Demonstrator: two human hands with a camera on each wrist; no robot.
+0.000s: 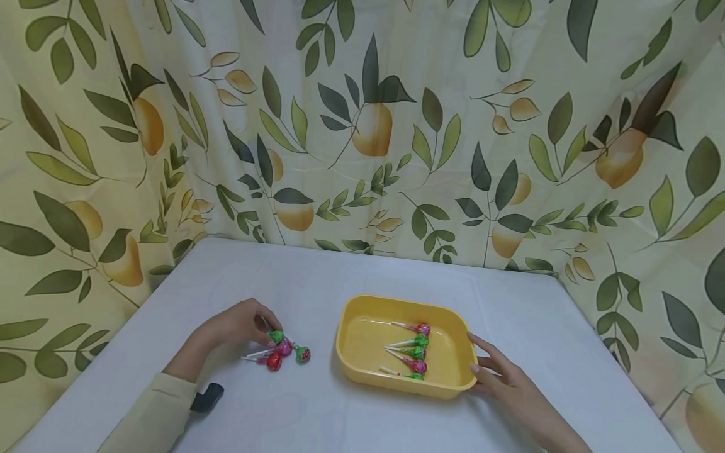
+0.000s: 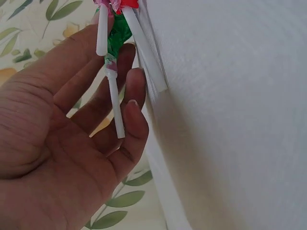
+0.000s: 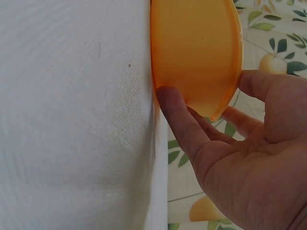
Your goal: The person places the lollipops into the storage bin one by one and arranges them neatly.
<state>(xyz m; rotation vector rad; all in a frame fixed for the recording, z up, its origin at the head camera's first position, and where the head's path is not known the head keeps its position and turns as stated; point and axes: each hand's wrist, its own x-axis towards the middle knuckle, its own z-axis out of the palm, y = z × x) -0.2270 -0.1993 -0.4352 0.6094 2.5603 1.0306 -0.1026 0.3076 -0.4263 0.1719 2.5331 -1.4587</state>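
Note:
My left hand [image 1: 246, 322] pinches a green-wrapped lollipop [image 1: 277, 337] by its head, its white stick [image 2: 115, 105] pointing back toward the palm. Right beside that hand are a pink lollipop [image 1: 284, 346], a red one [image 1: 274, 361] and another green one [image 1: 303, 354]. In the yellow tray [image 1: 391, 382] several pink and green lollipops [image 1: 419, 340] lie in a column, sticks to the left. My right hand [image 1: 504, 377] touches the tray's right end from outside. In the right wrist view its fingers [image 3: 175, 108] lie fairly straight against the tray's outer wall [image 3: 196, 52].
A white cloth covers the table [image 1: 294, 415]. Next to the left sleeve is a small black object [image 1: 208, 397], its kind unclear. A leaf-and-fruit patterned curtain [image 1: 362, 189] hangs behind the table and along both sides.

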